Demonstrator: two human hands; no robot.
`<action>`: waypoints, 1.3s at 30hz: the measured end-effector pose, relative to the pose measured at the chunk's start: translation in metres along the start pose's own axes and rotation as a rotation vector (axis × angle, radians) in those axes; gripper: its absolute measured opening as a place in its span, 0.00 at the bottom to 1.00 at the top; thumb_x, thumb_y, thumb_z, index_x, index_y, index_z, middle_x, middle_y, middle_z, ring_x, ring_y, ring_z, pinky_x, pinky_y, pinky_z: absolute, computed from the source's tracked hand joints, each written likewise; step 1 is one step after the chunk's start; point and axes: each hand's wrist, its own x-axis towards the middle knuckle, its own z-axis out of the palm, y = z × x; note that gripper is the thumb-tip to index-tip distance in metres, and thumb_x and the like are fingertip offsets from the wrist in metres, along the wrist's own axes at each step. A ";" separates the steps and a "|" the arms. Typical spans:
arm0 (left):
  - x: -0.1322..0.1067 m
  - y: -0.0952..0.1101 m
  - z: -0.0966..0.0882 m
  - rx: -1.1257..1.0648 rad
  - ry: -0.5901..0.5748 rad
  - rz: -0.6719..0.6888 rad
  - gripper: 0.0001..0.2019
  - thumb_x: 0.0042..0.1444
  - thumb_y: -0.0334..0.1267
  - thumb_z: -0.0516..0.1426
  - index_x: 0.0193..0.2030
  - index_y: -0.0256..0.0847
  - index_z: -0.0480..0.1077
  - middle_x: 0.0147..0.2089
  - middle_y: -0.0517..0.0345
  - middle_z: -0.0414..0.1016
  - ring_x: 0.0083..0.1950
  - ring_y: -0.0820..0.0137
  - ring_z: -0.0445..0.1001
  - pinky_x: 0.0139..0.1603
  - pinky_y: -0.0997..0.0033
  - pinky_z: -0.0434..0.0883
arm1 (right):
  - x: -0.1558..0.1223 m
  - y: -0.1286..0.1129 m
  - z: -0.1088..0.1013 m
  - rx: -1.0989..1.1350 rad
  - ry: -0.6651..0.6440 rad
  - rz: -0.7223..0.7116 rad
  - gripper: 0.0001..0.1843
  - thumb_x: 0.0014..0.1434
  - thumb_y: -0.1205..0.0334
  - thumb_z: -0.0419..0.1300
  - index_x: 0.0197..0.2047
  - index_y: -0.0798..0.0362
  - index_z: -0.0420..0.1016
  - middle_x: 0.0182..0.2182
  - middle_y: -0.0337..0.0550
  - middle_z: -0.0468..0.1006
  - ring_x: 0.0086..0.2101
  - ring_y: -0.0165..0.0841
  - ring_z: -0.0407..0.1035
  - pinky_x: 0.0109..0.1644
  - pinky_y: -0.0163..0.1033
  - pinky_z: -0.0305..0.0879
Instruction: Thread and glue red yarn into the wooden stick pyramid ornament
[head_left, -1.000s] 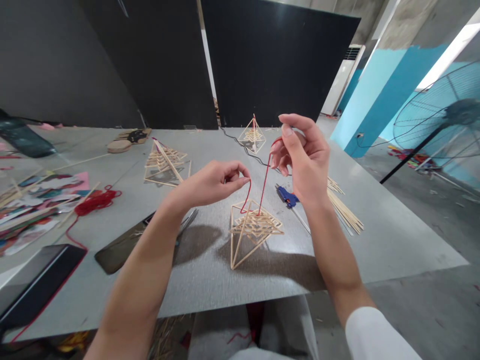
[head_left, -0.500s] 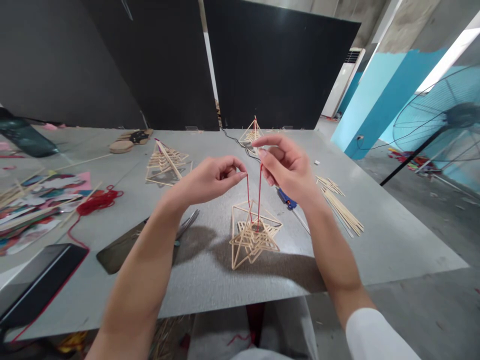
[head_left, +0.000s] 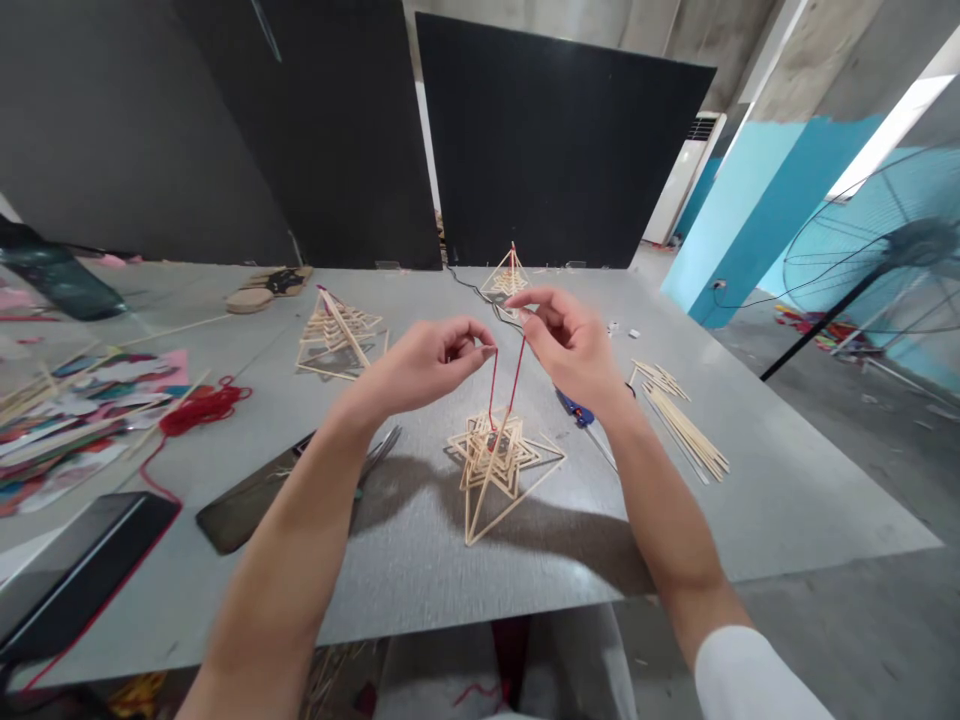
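Observation:
A small star-shaped frame of thin wooden sticks point(head_left: 501, 463) hangs from a red string point(head_left: 510, 385) just above the grey table point(head_left: 420, 560). My left hand point(head_left: 424, 365) pinches one end of the string between thumb and forefinger. My right hand point(head_left: 571, 342) pinches the other end, close beside the left. Both string ends run down to the middle of the frame.
Two more stick frames stand behind, one at the left point(head_left: 335, 328) and one far back point(head_left: 508, 279). A blue glue gun point(head_left: 576, 408), a bundle of loose sticks point(head_left: 684, 425), scissors point(head_left: 379, 452), a heap of red yarn point(head_left: 201, 408), paper scraps point(head_left: 67, 420) and a dark tablet point(head_left: 75, 570) lie around. A floor fan point(head_left: 877, 270) stands at the right.
My right hand has come down and leftward to meet the left hand, bringing the string ends together. The stick frame has turned and swung a little on the string.

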 end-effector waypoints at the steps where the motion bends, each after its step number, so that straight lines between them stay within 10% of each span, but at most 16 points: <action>1: 0.000 0.000 0.001 -0.007 -0.001 0.003 0.09 0.68 0.42 0.58 0.44 0.40 0.75 0.23 0.68 0.60 0.25 0.75 0.56 0.25 0.75 0.57 | 0.001 0.001 0.000 -0.011 0.018 -0.007 0.06 0.73 0.64 0.59 0.49 0.52 0.78 0.22 0.28 0.58 0.22 0.25 0.51 0.26 0.36 0.50; 21: 0.009 0.006 0.029 -0.516 0.091 0.116 0.09 0.65 0.42 0.63 0.45 0.40 0.72 0.25 0.69 0.59 0.22 0.78 0.54 0.22 0.76 0.54 | -0.001 -0.002 0.003 -0.126 0.033 -0.090 0.06 0.75 0.62 0.58 0.51 0.49 0.76 0.23 0.30 0.62 0.24 0.27 0.58 0.29 0.37 0.56; 39: 0.010 0.000 0.032 -0.292 0.077 0.076 0.08 0.67 0.41 0.60 0.46 0.40 0.74 0.27 0.66 0.59 0.25 0.76 0.53 0.24 0.75 0.53 | 0.000 -0.001 0.000 -0.141 0.090 -0.096 0.08 0.74 0.61 0.59 0.53 0.49 0.76 0.29 0.33 0.70 0.26 0.27 0.62 0.30 0.36 0.58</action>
